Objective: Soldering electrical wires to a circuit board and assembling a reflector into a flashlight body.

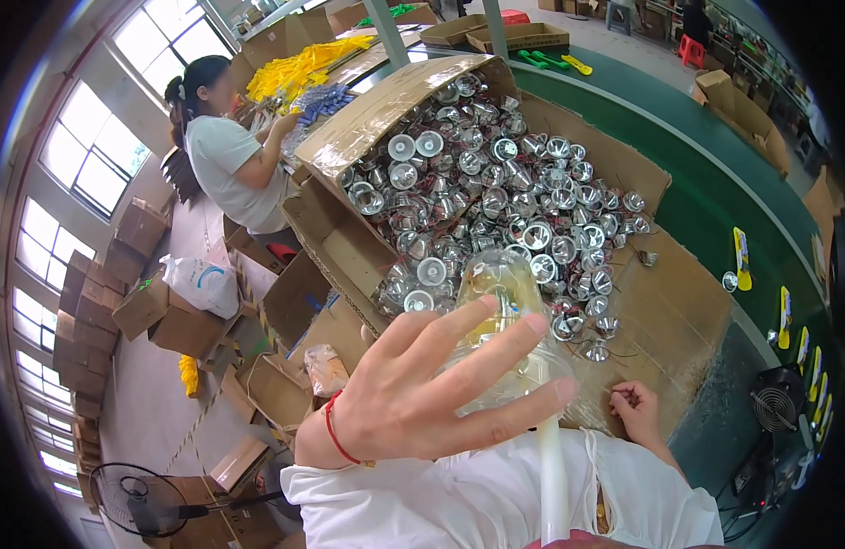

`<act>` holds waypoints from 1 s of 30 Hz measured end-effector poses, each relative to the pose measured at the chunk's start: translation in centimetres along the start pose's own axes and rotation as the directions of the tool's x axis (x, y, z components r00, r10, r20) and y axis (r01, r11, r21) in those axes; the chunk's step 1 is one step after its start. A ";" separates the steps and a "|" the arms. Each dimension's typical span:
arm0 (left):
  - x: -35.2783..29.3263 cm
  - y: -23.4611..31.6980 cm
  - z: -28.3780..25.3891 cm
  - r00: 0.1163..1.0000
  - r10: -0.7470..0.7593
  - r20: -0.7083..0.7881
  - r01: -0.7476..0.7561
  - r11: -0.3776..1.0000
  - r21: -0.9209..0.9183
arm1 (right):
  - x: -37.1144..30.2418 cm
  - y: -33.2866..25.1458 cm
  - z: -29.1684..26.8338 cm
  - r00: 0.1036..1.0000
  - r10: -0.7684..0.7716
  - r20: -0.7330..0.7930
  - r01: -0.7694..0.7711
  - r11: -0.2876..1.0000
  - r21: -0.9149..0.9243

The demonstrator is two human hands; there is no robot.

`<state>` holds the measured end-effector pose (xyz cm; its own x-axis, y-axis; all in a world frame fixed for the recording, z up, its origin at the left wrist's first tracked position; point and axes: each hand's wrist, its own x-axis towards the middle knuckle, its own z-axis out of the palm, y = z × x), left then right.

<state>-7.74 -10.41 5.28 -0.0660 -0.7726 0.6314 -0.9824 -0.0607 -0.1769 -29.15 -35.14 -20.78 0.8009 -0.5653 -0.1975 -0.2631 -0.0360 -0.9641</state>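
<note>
- Left hand (431,384) raised near, palm down, fingers spread across a clear plastic container (497,270); thumb out of sight, so I can't tell if it grips.
- Container: centre of scene, in front of the heaped parts, yellowish tint; white tube (552,485) runs from it toward the wearer.
- Red cord bracelet (331,430) on left wrist.
- Right hand (635,412): near right, fingers curled loosely, by the near edge of a flattened cardboard flap (688,311); can't tell if anything's inside.
- Silvery cup-shaped parts (495,197), thin reddish wires among them, heaped beyond the container in a big open carton (386,114), spilling right onto the flap.
- Far and right: curved green belt (624,102), yellow pieces (742,261) along it.
- Far left: co-worker (226,151) in a white top, arms toward a table with a yellow pile (303,69).
- Left: white bag (201,285) on cartons; near left, black fan (139,501).
</note>
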 end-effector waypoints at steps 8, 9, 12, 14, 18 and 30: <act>-0.6 0.0 -0.3 1.000 -0.017 0.005 0.018 1.000 -0.025 | 0.0 0.0 0.2 1.000 0.004 -0.002 -0.004 1.000 0.002; -0.6 0.0 -0.2 1.000 -0.029 -0.001 0.029 0.999 -0.034 | -0.1 0.0 0.2 1.000 0.003 -0.002 -0.003 1.000 0.002; -0.8 -0.1 -0.5 0.999 -0.031 0.010 0.032 0.998 -0.046 | 0.0 -0.1 0.3 1.000 -0.012 -0.002 0.012 1.000 -0.017; -1.0 0.0 -0.4 0.999 -0.032 0.004 0.032 0.998 -0.056 | -0.1 0.1 0.3 1.000 -0.005 -0.005 0.005 1.000 -0.011; -1.1 0.0 -0.7 0.998 -0.047 0.052 0.052 0.993 -0.105 | -0.1 -0.2 0.2 1.000 -0.007 -0.011 0.007 1.000 0.000; -5.8 0.8 -2.8 0.989 -0.111 0.101 0.140 0.925 -0.353 | -0.3 -1.1 0.3 0.998 0.032 0.055 -0.027 0.996 -0.085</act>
<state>-8.61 -4.21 3.55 0.0615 -0.8209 0.5677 -0.9798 0.0589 0.1913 -28.96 -34.64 -19.67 0.8204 -0.5201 -0.2376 -0.3295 -0.0905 -0.9398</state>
